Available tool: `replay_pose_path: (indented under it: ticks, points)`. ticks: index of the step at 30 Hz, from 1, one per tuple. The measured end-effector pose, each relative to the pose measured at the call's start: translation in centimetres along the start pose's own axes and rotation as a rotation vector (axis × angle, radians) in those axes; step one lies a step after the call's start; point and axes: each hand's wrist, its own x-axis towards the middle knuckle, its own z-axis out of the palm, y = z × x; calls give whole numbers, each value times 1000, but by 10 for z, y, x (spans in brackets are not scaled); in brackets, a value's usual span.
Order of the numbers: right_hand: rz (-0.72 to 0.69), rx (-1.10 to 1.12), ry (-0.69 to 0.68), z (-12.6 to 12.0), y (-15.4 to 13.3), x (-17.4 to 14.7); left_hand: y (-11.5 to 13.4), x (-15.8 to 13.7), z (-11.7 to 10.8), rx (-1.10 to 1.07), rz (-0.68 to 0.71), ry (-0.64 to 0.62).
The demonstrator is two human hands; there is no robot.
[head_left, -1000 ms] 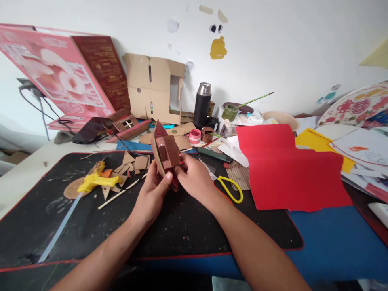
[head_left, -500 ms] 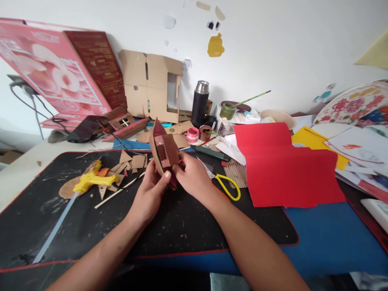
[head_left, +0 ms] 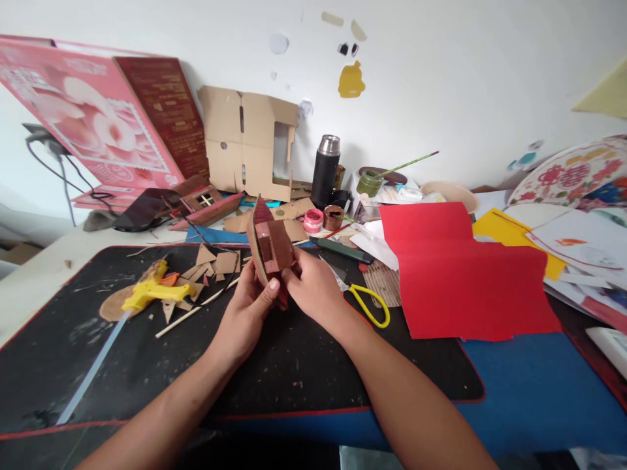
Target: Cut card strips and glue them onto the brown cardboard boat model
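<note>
Between my hands, above the black mat [head_left: 304, 365], is a small reddish-brown model boat [head_left: 277, 245] with a little cabin, its pointed end tipped up. My left hand [head_left: 249, 303] wraps the hull from the left, thumb pressed along the lower edge. My right hand [head_left: 313, 284] grips the cabin side from the right; its fingertips are partly hidden behind the boat. Just right of my right hand lie scissors [head_left: 369, 303] with yellow handles. A yellow glue gun [head_left: 151, 287] with a long glue stick rests on the left, beside cardboard scraps [head_left: 228, 262].
Red paper [head_left: 470, 281] covers the right side. Behind the mat stand a black thermos [head_left: 326, 173], paint jars [head_left: 313, 220] and a green-handled cutter [head_left: 343, 249]. Another model boat [head_left: 208, 209] sits at the back left, near a pink box [head_left: 112, 124] and cut cardboard [head_left: 249, 140].
The whole view has shifted slightly, so things appear a little lower and to the right. Both hands keep hold of the boat, which has turned very slightly.
</note>
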Motion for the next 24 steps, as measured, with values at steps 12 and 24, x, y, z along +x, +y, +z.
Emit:
replay_pose_path:
  ticks: [12,24]
  points:
    - [-14,0,-18,1,0,0,7,0,6,-101,-59,11]
    - [-24,246,-54,-1,4,-2,11,9,-2,-403,-159,88]
